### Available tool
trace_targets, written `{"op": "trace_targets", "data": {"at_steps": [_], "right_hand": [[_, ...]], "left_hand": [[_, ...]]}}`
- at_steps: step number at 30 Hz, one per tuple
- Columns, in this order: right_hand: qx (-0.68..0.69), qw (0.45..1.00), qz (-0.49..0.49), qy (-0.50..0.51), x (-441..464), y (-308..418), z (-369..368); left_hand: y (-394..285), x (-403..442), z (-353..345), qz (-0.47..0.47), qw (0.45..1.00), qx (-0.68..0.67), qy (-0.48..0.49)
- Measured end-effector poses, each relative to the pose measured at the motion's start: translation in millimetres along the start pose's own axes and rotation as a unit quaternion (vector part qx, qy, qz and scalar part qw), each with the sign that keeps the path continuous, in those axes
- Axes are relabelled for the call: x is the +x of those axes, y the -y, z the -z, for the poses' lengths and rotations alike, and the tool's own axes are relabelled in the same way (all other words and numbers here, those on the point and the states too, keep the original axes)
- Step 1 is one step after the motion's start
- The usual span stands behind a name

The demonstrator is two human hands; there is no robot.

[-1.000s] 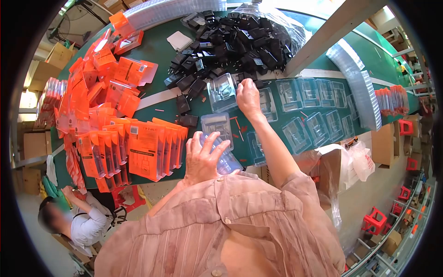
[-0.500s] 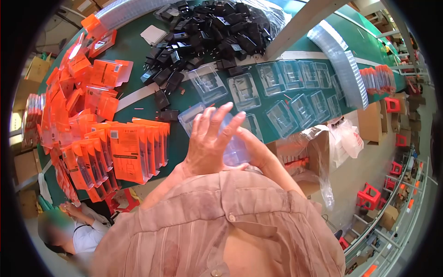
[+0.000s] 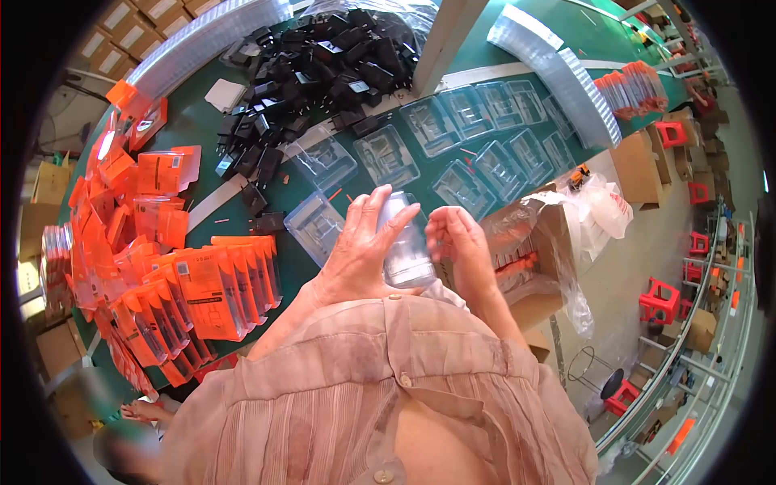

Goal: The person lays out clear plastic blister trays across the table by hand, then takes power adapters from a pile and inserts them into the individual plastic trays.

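Observation:
Close to my body, my left hand [image 3: 356,255] is wrapped round a clear plastic blister stack [image 3: 408,257], thumb and fingers on its sides. My right hand [image 3: 462,246] is just to the right of the stack, apart from it, with fingers loosely curved and fingertips smeared by motion; I see nothing in it. A clear blister tray [image 3: 311,225] lies on the green table beyond my left hand. More clear blister trays [image 3: 388,155] are laid out in rows farther off. A heap of black plug adapters [image 3: 331,65] lies behind them.
Orange-and-clear packages [image 3: 212,295] stand in rows at left, with loose ones [image 3: 166,174] piled behind. A post [image 3: 444,44] rises from the table. Long blister stacks [image 3: 586,93] lie at right. An open carton [image 3: 537,299] stands by the table's edge. Another person's hand [image 3: 144,409] shows lower left.
My right hand has come away from the blister stack to the right. My left hand still holds the stack, which now shows more fully. The head view has shifted, moving the table contents leftward.

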State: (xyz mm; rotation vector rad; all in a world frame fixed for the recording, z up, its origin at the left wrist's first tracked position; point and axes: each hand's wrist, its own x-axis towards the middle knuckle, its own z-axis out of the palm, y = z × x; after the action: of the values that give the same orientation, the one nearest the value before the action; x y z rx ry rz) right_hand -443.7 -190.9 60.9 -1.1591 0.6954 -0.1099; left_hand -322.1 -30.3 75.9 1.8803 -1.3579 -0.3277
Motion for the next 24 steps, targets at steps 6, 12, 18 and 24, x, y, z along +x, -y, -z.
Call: {"op": "trace_targets", "data": {"at_steps": [6,12,18,24], "right_hand": [[0.045,0.995,-0.045,0.078,-27,19,-18],[0.056,0.998,0.002,0.035,-22,-9,1],[0.067,0.996,-0.004,0.065,12,-9,50],[0.139,0.983,-0.09,0.083,40,21,103]], "left_hand": [[-1,3,-11,-0.042,0.998,-0.048,-0.028],[1,16,-29,-0.047,0.998,-0.043,-0.026],[0,59,-60,-0.013,1.0,0.015,-0.023],[-16,111,-82,0.019,0.999,0.038,-0.022]]}}
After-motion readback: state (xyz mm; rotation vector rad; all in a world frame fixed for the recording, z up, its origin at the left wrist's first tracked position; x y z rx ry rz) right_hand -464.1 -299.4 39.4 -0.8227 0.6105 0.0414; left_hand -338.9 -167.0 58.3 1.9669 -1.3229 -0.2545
